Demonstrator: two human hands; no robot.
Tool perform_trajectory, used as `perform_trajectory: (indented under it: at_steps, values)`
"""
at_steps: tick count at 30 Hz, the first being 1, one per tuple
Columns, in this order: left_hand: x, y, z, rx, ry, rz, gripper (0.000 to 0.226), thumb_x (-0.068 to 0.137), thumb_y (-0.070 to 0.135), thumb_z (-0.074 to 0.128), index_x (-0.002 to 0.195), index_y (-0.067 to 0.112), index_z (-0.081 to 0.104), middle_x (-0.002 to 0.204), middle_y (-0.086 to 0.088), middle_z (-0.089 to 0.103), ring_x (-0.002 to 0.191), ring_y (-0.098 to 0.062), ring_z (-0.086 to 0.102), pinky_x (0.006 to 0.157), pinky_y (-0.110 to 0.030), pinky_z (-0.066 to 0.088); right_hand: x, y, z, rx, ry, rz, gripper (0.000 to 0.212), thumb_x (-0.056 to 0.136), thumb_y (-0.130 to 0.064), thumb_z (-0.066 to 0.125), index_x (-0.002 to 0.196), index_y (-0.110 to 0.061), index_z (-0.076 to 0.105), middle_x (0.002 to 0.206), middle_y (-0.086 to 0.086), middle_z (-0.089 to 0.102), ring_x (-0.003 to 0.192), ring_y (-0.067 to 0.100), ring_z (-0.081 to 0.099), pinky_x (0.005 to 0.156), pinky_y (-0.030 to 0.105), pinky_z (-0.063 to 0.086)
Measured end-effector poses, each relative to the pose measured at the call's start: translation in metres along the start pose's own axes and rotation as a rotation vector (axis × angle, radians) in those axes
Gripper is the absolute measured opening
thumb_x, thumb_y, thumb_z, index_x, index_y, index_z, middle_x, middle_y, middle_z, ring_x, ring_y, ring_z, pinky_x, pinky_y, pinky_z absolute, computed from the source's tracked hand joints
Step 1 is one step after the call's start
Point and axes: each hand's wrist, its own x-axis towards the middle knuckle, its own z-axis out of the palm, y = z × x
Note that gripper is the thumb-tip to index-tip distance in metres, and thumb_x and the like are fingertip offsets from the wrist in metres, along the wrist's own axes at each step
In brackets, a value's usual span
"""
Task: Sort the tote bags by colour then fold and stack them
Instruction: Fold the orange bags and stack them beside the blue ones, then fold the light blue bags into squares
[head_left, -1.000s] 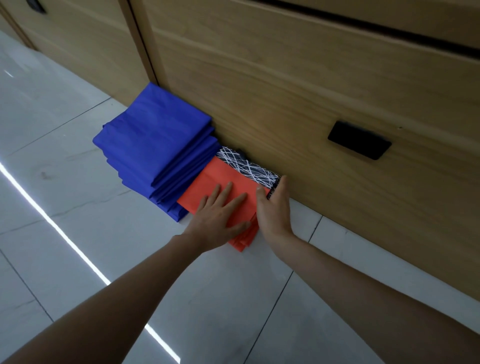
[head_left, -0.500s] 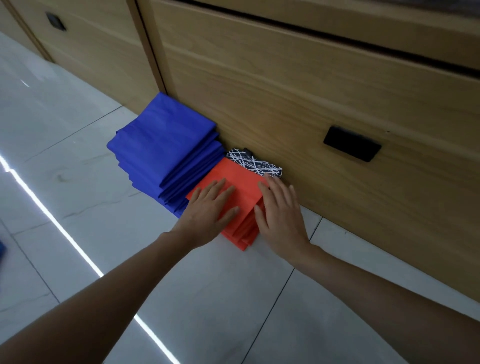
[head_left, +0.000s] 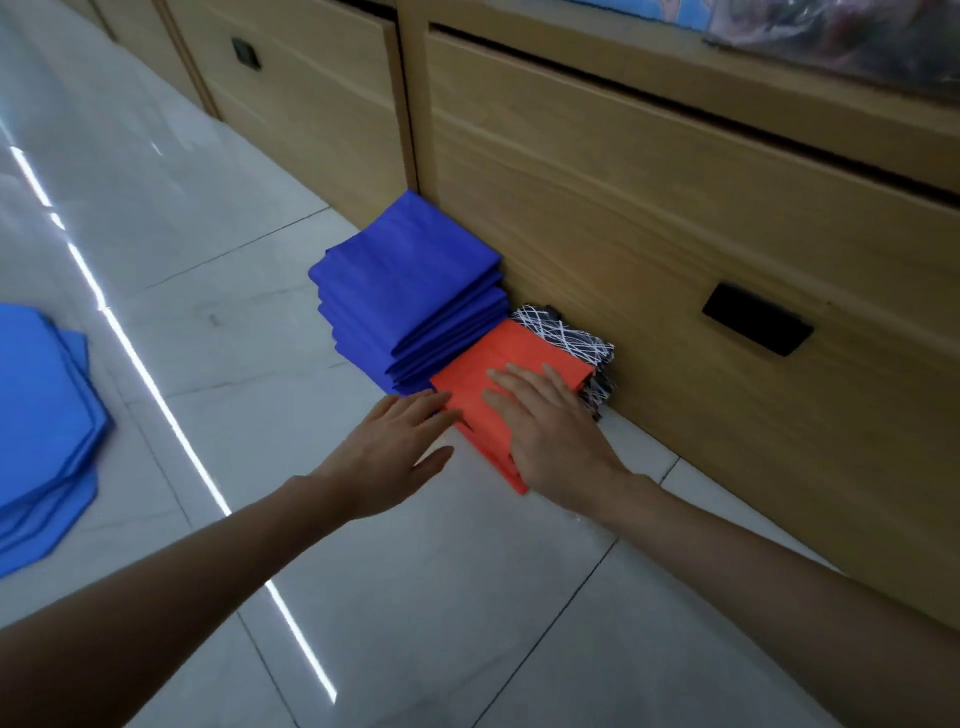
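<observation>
Orange bags (head_left: 511, 364) under my flat right hand (head_left: 550, 431), squaring the stack; left hand (head_left: 395, 452) open, empty alongside.

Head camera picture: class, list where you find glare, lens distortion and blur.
Head view: a glare streak cuts diagonally across the glossy floor tiles. Head view: the edges of the drawer front bow, which is wide-angle distortion. Head view: the clutter at top right is too blurred to identify, while the orange bags are sharp.
</observation>
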Motion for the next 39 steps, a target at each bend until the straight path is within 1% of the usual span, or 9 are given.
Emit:
perform_trajectory:
  at_steps: [4,8,13,19,25,29,33,36,39]
  values:
    - [-0.069,-0.041,-0.002,-0.026,-0.037,-0.191,0.068,0.087,0.053,0.016,0.134,0.017,0.050,0.141,-0.007,0.047,0.126,-0.025,0.048,0.105,-0.037,0.033,0.039,-0.046,0.008,0.123,-0.123,-0.096,0.042,0.086,-0.019,0.034,0.113,-0.006,0.064,0.111,0.010,0.065,0.109,0.030,0.059,0.101,0.037,0.040]
    - [-0.165,-0.082,0.013,-0.100,0.029,-0.479,0.052,0.096,0.043,0.039,0.141,0.018,0.040,0.148,-0.006,0.038,0.132,-0.024,0.041,0.108,-0.034,0.028,0.074,-0.101,0.037,0.118,-0.382,-0.293,0.040,0.099,-0.031,0.040,0.135,-0.013,0.045,0.134,0.003,0.048,0.127,0.020,0.037,0.105,0.027,0.022]
    - [-0.261,-0.137,0.032,-0.058,-0.034,-0.716,0.063,0.093,0.043,0.051,0.146,0.019,0.028,0.154,-0.005,0.025,0.135,-0.023,0.036,0.109,-0.033,0.026,0.107,-0.186,0.082,0.144,-0.561,-0.368,0.045,0.100,-0.034,0.040,0.139,-0.014,0.037,0.142,0.003,0.041,0.128,0.020,0.035,0.102,0.027,0.026]
    - [-0.297,-0.209,0.065,-0.140,0.066,-1.049,0.079,0.087,0.042,0.061,0.148,0.010,0.022,0.156,-0.012,0.016,0.139,-0.030,0.026,0.110,-0.041,0.025,0.147,-0.263,0.137,0.082,-0.558,-0.448,0.047,0.099,-0.033,0.041,0.140,-0.011,0.035,0.149,0.007,0.030,0.132,0.024,0.031,0.105,0.032,0.026]
    - [-0.278,-0.258,0.076,-0.025,-0.017,-1.025,0.087,0.091,0.049,0.051,0.150,0.018,-0.003,0.158,-0.010,-0.010,0.145,-0.027,-0.003,0.115,-0.043,0.008,0.177,-0.282,0.178,-0.018,-0.496,-0.420,0.052,0.100,-0.034,0.037,0.145,-0.010,0.026,0.157,0.010,0.012,0.142,0.025,0.019,0.114,0.035,0.016]
    - [-0.262,-0.284,0.079,0.248,-0.136,-0.951,0.078,0.098,0.034,0.045,0.149,0.009,-0.008,0.152,-0.029,-0.006,0.141,-0.045,0.006,0.113,-0.048,0.016,0.178,-0.275,0.190,-0.006,-0.525,-0.344,0.049,0.101,-0.036,0.034,0.143,-0.011,0.030,0.157,0.011,0.016,0.141,0.025,0.020,0.114,0.035,0.018]
    - [-0.251,-0.284,0.082,0.220,-0.178,-0.958,0.058,0.095,-0.003,0.040,0.144,-0.003,0.011,0.147,-0.037,0.013,0.134,-0.051,0.024,0.095,-0.047,0.043,0.172,-0.269,0.192,0.013,-0.551,-0.361,0.052,0.102,-0.034,0.030,0.147,-0.011,0.024,0.158,0.010,0.011,0.145,0.023,0.013,0.115,0.034,0.016]
    - [-0.251,-0.272,0.087,0.209,-0.135,-0.923,0.049,0.063,-0.028,0.062,0.108,-0.013,0.052,0.122,-0.046,0.044,0.107,-0.058,0.050,0.054,-0.048,0.054,0.166,-0.264,0.189,-0.010,-0.584,-0.368,0.053,0.103,-0.034,0.026,0.150,-0.013,0.017,0.159,0.008,0.003,0.146,0.022,0.006,0.116,0.033,0.009]
    - [-0.261,-0.255,0.091,0.164,-0.053,-0.937,0.056,0.070,-0.022,0.060,0.121,-0.005,0.043,0.141,-0.035,0.030,0.128,-0.049,0.036,0.074,-0.046,0.052,0.156,-0.253,0.180,-0.018,-0.591,-0.345,0.053,0.103,-0.035,0.025,0.150,-0.014,0.015,0.160,0.007,0.000,0.146,0.020,0.005,0.116,0.032,0.006]
